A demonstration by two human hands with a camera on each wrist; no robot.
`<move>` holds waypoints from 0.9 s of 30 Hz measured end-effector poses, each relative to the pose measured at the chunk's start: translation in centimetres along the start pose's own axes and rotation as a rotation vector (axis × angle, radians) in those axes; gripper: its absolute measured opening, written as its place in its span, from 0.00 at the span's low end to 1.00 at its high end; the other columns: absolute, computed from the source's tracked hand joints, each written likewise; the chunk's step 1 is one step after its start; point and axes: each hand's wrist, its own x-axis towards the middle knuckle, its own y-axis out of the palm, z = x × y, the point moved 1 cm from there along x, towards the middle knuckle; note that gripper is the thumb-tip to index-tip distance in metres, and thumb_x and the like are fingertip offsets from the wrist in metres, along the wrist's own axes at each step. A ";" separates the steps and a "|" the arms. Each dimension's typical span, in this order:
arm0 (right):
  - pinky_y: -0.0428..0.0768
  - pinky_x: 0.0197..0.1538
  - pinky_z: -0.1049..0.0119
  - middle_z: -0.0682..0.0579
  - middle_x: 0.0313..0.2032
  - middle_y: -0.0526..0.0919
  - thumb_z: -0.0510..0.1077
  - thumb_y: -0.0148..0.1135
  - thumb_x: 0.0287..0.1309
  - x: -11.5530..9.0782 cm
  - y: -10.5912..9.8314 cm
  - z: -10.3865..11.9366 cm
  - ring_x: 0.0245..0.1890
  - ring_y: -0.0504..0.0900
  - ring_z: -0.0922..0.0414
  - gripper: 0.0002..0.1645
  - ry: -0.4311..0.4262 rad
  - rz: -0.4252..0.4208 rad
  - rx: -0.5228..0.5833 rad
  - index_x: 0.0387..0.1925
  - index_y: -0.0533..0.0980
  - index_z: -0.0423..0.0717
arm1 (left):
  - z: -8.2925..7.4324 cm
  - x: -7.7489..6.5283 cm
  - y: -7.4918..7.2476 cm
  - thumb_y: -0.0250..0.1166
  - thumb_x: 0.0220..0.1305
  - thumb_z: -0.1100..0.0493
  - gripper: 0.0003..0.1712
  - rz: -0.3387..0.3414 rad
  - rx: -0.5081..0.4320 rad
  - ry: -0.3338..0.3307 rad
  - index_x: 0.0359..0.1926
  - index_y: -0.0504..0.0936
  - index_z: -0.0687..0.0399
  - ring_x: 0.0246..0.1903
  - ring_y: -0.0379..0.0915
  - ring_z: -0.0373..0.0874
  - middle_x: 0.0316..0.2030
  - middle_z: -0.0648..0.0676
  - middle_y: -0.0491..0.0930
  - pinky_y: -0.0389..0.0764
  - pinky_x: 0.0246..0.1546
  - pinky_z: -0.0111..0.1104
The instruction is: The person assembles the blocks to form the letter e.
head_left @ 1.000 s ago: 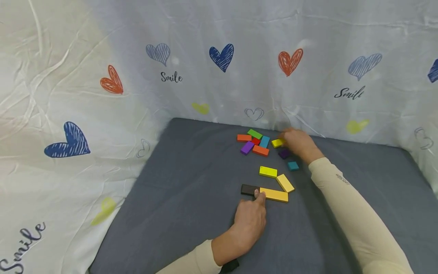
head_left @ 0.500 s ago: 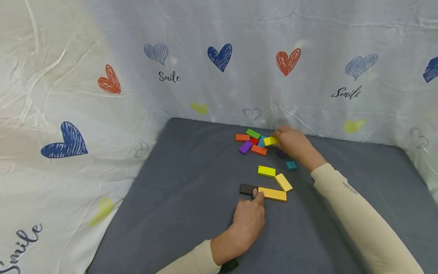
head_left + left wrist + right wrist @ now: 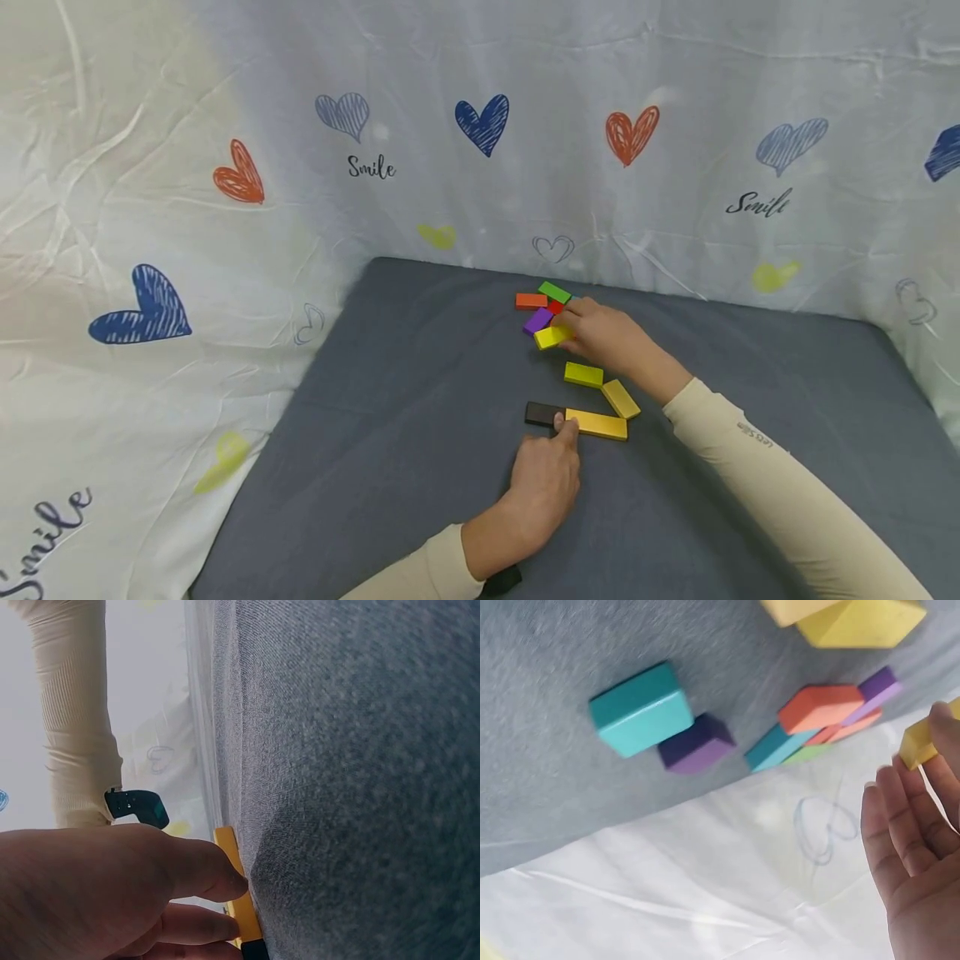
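Observation:
My left hand (image 3: 546,483) rests by a row made of a black block (image 3: 544,413) and an orange-yellow block (image 3: 603,425); its thumb and finger touch the row where the two meet. A yellow block (image 3: 551,337) is pinched by my right hand (image 3: 607,337), held off the cloth in front of the coloured pile. In the pile, a purple block (image 3: 537,321), a green block (image 3: 554,292) and an orange block (image 3: 531,302) still show; my right hand hides others in the head view. A lime-yellow block (image 3: 583,374) and a pale yellow block (image 3: 621,399) lie behind the row.
In the right wrist view, a teal block (image 3: 641,712) and a dark purple block (image 3: 697,744) lie apart from the pile. A grey cloth (image 3: 390,417) covers the table, with a white printed curtain (image 3: 555,200) behind. Something black (image 3: 502,581) lies under my left wrist.
My right hand has carried the yellow block leftward and nearer, from the pile's right side across to its front. My left hand keeps its place at the row.

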 end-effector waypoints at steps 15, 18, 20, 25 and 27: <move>0.84 0.43 0.59 0.51 0.41 0.80 0.50 0.79 0.61 -0.7 2.8 2.4 0.36 0.76 0.56 0.19 -0.121 0.028 0.014 0.49 0.86 0.46 | 0.0 0.0 -0.1 0.60 0.76 0.36 0.32 0.022 0.024 -0.003 0.70 0.81 0.48 0.14 0.68 0.38 0.69 0.43 0.74 0.75 0.24 0.32; 0.85 0.44 0.57 0.51 0.43 0.81 0.50 0.79 0.61 -0.9 3.2 2.4 0.39 0.78 0.55 0.19 -0.112 0.053 0.027 0.50 0.86 0.47 | 0.0 -0.1 -0.2 0.59 0.76 0.35 0.32 0.025 0.033 -0.005 0.70 0.81 0.48 0.14 0.68 0.38 0.70 0.42 0.74 0.75 0.24 0.31; 0.86 0.47 0.55 0.50 0.45 0.82 0.50 0.78 0.62 -1.0 3.3 2.3 0.43 0.82 0.53 0.20 -0.100 0.073 0.030 0.52 0.86 0.48 | 0.0 -0.1 -0.2 0.59 0.76 0.35 0.31 0.025 0.035 -0.008 0.69 0.82 0.47 0.14 0.68 0.38 0.70 0.43 0.73 0.75 0.24 0.31; 0.85 0.50 0.52 0.49 0.48 0.83 0.49 0.79 0.61 -1.3 3.2 2.3 0.48 0.83 0.51 0.22 -0.091 0.118 0.037 0.55 0.85 0.48 | -0.1 -0.2 -0.2 0.60 0.76 0.35 0.31 0.017 0.035 -0.010 0.69 0.82 0.47 0.13 0.66 0.38 0.70 0.42 0.74 0.74 0.23 0.31; 0.85 0.49 0.51 0.49 0.49 0.83 0.48 0.79 0.61 -1.4 3.0 2.3 0.48 0.83 0.51 0.23 -0.089 0.136 0.046 0.55 0.85 0.48 | 0.0 -0.2 -0.1 0.60 0.76 0.36 0.31 0.013 0.035 -0.010 0.68 0.82 0.47 0.12 0.65 0.38 0.69 0.42 0.74 0.73 0.23 0.31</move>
